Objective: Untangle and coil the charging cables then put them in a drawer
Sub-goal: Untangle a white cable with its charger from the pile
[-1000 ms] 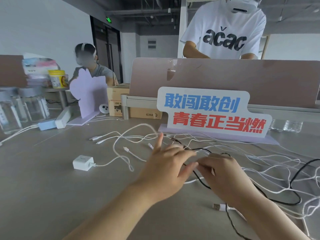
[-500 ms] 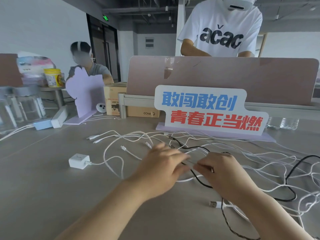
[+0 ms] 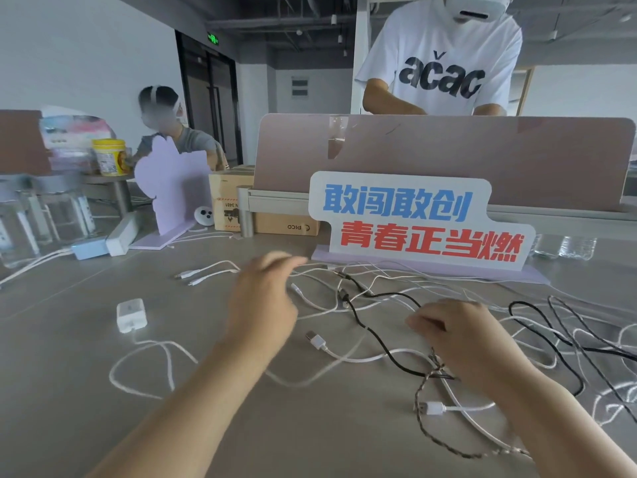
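White cables (image 3: 362,359) lie in a loose tangle on the grey table (image 3: 69,426), spread from centre to the right edge, w/ a black cable (image 3: 360,324) snaking through the middle and a braided one (image 3: 435,443) looping near me at lower right. One white lead ends in a USB plug (image 3: 314,339) lying betw. my hands; another runs left in a big loop to a white charger (image 3: 130,313), which sits apart from the pile. Left hand (image 3: 262,305) hovers over the left end of the tangle, fingers (image 3: 286,262) stretched fwd and close together, motion-blurred. Right hand (image 3: 458,336) rests on the tangle, fingers (image 3: 415,320) curled down beside the black cable, braided cable coming out from under the palm; can't tell which strand it pinches, if any. Two more white plug ends lie at the far left of the pile. Behind the cables stands a sign (image 3: 413,222) w/ blue and red lettering, then a pinkish divider (image 3: 448,160) and a person in a white tee (image 3: 441,63) past it. Cardboard box (image 3: 286,225) sits left of the sign, purple cutout (image 3: 172,191) next to it, power strip (image 3: 120,236) and clear bottles (image 3: 20,229) at far left.
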Tool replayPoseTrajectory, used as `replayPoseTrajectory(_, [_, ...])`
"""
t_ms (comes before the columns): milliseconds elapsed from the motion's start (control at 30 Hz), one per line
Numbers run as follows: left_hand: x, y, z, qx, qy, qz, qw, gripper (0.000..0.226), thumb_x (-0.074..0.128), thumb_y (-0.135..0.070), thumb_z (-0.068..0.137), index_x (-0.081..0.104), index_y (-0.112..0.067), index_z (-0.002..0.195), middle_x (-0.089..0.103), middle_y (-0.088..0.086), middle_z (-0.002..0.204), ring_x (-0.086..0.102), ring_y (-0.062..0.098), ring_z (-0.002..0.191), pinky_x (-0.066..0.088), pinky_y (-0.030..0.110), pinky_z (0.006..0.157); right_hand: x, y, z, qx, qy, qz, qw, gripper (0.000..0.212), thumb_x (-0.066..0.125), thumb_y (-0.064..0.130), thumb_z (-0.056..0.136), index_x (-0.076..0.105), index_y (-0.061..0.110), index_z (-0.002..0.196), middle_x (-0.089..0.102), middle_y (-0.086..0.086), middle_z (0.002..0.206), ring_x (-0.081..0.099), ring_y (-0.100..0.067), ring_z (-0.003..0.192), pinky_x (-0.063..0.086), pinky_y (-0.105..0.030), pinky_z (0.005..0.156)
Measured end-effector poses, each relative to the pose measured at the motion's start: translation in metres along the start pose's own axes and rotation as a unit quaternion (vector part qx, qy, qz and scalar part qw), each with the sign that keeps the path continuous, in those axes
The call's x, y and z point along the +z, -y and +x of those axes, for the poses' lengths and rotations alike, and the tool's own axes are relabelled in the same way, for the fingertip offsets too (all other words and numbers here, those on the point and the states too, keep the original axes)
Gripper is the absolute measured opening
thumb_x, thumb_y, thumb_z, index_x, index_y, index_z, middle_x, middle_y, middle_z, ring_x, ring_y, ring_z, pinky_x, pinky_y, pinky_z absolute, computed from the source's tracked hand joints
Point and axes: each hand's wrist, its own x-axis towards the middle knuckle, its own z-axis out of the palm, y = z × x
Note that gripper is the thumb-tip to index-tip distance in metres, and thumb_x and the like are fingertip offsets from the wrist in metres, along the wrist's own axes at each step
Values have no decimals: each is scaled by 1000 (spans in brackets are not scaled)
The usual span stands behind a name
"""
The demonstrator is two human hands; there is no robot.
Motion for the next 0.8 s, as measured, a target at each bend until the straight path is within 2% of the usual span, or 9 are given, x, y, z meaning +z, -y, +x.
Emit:
replayPoseTrajectory(67, [3,-30,-11,54,42,-114,991,39,51,-4,87,63,-15,123,66,1,117,60,17,104,39,17,88,3,9,-3,-27,-1,-8,1000,33,52,43,90,65,16,77,64,2,74,58,-18,72,51,-36,69])
replayPoseTrajectory(167, [12,-58,-31,86,162,-149,972,46,43,-44,93,56,-22,131,67,-7,115,60,9,105,45,23,89,5,19,-7,-75,-17,4,997,36,53,40,90,56,15,64,54,-1,60,52,-18,61,44,-35,59])
replayPoseTrajectory(267, [18,-55,-33,61,212,-172,960,25,53,-39,95,71,-22,90,67,-16,66,60,6,67,43,23,62,8,22,-7,-85,-10,-10,996,36,54,39,90,54,17,62,51,2,58,49,-17,58,43,-34,57])
replayPoseTrajectory(400, [12,-29,-8,-89,70,-174,978,39,44,-29,99,53,-24,61,47,-6,48,44,11,49,33,29,57,6,6,-3,6,6,-2,1000,31,57,35,87,56,20,59,59,4,55,55,-14,54,48,-30,59])
replayPoseTrajectory(500, [2,4,13,-250,-61,-222,941,42,37,-30,101,55,-23,64,52,-1,61,48,24,62,35,34,64,0,-9,1,62,1,23,998,31,60,33,87,57,21,58,58,4,52,53,-14,49,45,-29,55])
replayPoseTrajectory(567, [0,24,16,-299,-56,-239,922,40,40,-31,99,59,-24,65,53,-1,61,49,28,64,36,35,64,-2,-10,1,59,2,23,998,40,59,33,89,50,21,52,52,4,48,49,-15,49,42,-29,54])
replayPoseTrajectory(667, [5,30,9,-225,0,-80,971,23,47,-9,86,68,-18,82,62,9,86,59,35,87,45,40,77,0,-1,-1,23,7,-19,1000,41,54,37,91,48,17,56,55,0,55,53,-21,58,43,-30,57])
replayPoseTrajectory(733, [8,15,3,-101,-11,-12,995,53,44,14,73,67,-12,113,59,10,114,54,31,105,45,40,93,3,5,-2,3,13,-33,999,40,52,40,91,49,12,62,58,-3,61,55,-23,63,45,-30,58])
replayPoseTrajectory(800, [4,-14,-5,13,-14,-42,999,69,33,15,66,62,-11,123,58,5,124,49,21,113,38,31,101,5,10,-3,-14,15,-31,999,41,51,42,91,48,12,64,57,-4,63,55,-24,66,45,-32,59])
